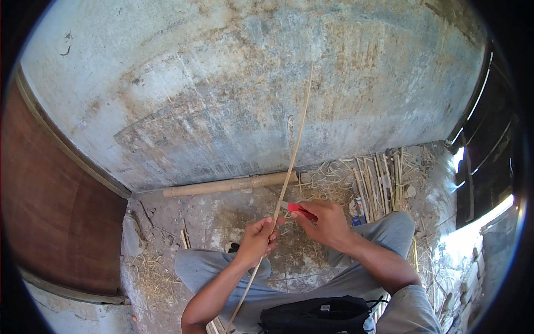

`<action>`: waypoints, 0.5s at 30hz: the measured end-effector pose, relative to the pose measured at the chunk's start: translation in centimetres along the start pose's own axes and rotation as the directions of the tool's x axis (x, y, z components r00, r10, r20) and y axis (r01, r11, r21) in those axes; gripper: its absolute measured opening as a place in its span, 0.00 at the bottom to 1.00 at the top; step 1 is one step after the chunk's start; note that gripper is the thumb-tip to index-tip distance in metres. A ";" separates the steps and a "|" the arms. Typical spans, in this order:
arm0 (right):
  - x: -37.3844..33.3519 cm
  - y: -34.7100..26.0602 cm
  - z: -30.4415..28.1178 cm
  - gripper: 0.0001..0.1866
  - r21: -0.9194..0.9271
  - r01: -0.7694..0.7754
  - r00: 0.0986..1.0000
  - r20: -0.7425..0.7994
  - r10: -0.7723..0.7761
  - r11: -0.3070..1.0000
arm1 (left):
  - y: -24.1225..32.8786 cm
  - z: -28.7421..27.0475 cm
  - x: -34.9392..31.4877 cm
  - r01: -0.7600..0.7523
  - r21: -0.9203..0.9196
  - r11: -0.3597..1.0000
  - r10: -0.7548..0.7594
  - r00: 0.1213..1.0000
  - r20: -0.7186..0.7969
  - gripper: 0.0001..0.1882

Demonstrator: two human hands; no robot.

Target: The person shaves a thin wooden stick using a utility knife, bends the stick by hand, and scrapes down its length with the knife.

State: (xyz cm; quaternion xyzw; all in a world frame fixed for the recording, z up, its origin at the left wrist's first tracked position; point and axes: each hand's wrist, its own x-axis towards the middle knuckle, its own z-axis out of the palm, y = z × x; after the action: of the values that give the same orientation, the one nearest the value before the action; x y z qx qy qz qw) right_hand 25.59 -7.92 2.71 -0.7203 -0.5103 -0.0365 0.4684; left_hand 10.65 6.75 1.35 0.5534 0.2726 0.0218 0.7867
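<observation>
A long, thin bamboo strip [301, 129] runs from in front of the wall down past my left side, slightly bowed. My left hand [260, 236] is closed round it near the middle, over my bent left leg. In my right hand [324, 220] is a knife with a red handle [301, 210]. Its short blade [284, 205] points left and meets or nearly meets the strip just above my left fingers; I cannot tell whether it touches.
A thick bamboo pole [231, 185] lies along the foot of the stained wall [222, 100]. Several split bamboo sticks [384, 181] and pale shavings [334, 177] lie at the right. A black bag [317, 314] rests at my lap. A brown panel [61, 200] stands at the left.
</observation>
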 end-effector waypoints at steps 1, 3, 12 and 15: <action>0.0 0.2 0.1 0.11 -0.025 0.000 1.000 0.016 0.000 1.000 | -0.2 -0.1 0.1 -0.016 0.012 1.000 0.016 1.000 0.006 0.21; -0.2 0.7 0.6 0.11 -0.031 -0.010 1.000 0.028 0.011 0.999 | -0.3 0.0 0.1 -0.010 0.007 1.000 0.010 1.000 0.001 0.21; -0.6 0.9 1.5 0.13 -0.103 0.022 0.996 0.091 -0.013 0.994 | -1.4 -0.4 -0.2 -0.015 0.027 1.000 0.016 0.999 -0.032 0.21; -0.9 0.7 1.6 0.12 -0.132 0.021 0.995 0.100 -0.007 0.991 | -1.5 -0.3 -0.3 -0.010 0.014 1.000 0.011 0.999 -0.032 0.20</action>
State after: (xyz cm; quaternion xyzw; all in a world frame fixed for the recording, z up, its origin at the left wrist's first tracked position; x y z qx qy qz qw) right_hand 25.05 -7.40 0.87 -0.7473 -0.5344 -0.0379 0.3932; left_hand 9.83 6.34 0.09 0.5597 0.2824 0.0328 0.7784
